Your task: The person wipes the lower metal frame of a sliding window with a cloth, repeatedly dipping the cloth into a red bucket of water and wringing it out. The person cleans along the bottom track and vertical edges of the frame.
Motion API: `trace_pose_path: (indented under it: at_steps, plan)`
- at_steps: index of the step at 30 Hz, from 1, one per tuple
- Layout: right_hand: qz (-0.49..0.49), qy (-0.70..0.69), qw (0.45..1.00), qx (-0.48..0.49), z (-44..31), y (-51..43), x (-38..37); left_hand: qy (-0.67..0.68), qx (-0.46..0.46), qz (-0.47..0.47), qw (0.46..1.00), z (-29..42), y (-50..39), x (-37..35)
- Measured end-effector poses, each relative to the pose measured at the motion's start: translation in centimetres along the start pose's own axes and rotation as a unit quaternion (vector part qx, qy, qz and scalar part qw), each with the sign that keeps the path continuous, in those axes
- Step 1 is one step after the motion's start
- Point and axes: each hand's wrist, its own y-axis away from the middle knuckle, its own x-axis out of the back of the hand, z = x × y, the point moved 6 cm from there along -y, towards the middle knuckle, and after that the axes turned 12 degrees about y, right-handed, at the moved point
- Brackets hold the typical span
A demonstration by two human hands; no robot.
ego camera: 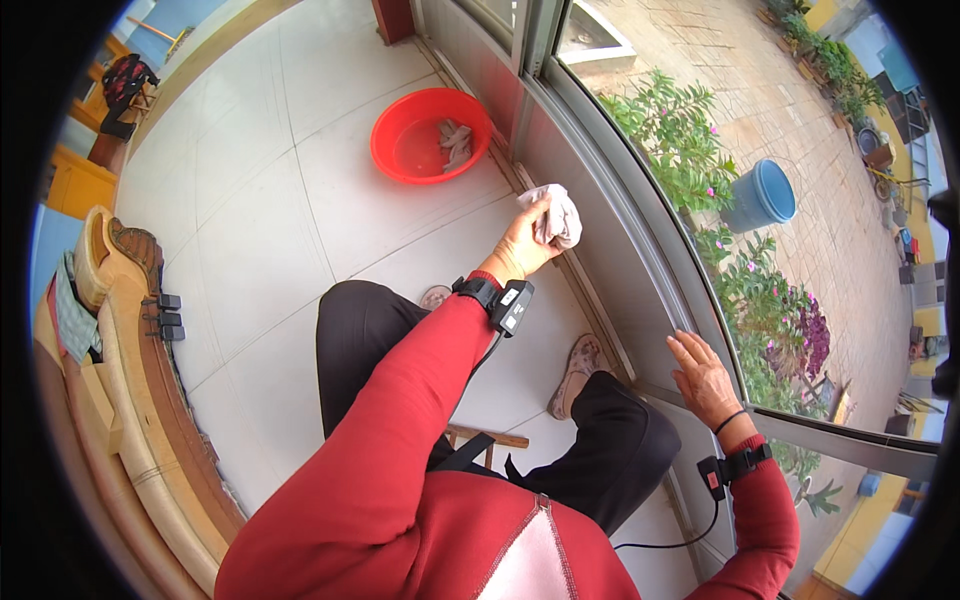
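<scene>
My left hand [525, 241] is closed around a bunched pale cloth [559, 217], held over the floor close to the metal panel [600, 180] under the window. Beyond it, a round red plastic basin [386, 146] rests on the tiles with a wet greyish cloth [456, 142] in it. My right hand [702, 371] holds nothing; its fingers are spread at the lower part of the window frame [645, 187], near the glass. Whether its fingertips touch the frame I cannot tell.
A wooden stool [495, 437] is under me. Along the left stands a cushioned wooden sofa [142, 375] with a cloth on it. Another person [124, 86] is far off at the upper left. Outside the glass are flowering plants [667, 135] and a blue bucket [757, 196].
</scene>
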Motion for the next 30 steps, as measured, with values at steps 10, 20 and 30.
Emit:
trace_pose_path:
  at_steps: [10, 20, 30]
  plan:
    - [0.077, -0.27, 0.95, -0.135, -7.7, 11.3, 1.4, -0.569, -0.097, 0.084, 0.812, 22.8, 0.7, -14.3]
    - [0.139, -0.219, 0.932, -0.254, -7.9, 10.0, 1.5, -0.881, 0.007, 0.311, 0.356, 26.9, 4.4, 14.6]
    - [0.097, -0.22, 0.938, -0.248, -8.2, 8.5, 2.3, -0.909, 0.067, 0.284, 0.299, 26.3, -2.7, 18.8]
